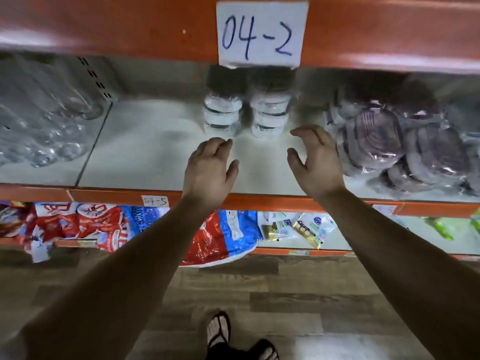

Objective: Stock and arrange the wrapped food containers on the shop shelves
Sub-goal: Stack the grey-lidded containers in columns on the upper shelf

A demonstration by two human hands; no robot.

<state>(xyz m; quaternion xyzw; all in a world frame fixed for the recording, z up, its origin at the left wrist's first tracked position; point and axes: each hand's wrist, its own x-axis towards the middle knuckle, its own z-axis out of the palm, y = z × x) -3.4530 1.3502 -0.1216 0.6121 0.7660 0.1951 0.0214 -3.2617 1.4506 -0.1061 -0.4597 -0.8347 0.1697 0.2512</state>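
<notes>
Two wrapped stacks of clear round food containers stand side by side at the back of the pale shelf: the left stack and the right stack. My left hand hovers just in front of the left stack, fingers loosely curled and holding nothing. My right hand hovers in front and to the right of the right stack, fingers spread and bent, also empty. Neither hand touches a stack.
Wrapped purple-lidded containers pile up at the shelf's right. Clear plastic ware fills the left. An orange beam above carries a paper label "04-2". The lower shelf holds red and blue bags. My sandalled feet stand on wood flooring.
</notes>
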